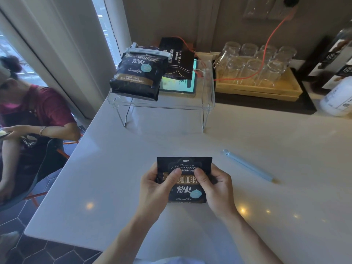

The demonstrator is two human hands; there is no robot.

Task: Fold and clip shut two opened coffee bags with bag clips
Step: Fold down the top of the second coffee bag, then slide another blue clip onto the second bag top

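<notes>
Hands, left hand [156,184] and right hand [217,187], pinch glossy black coffee bag [187,191].

coffee bags [184,180]: 3 | bag clips [249,165]: 2 | hands [158,184]: 2

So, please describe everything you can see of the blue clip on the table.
The blue bag clip is a long, thin, pale blue stick, plastic by its look, with a small knob at its far end. It lies flat and diagonal on the white table, right of the held coffee bag. Nothing touches it.
</notes>
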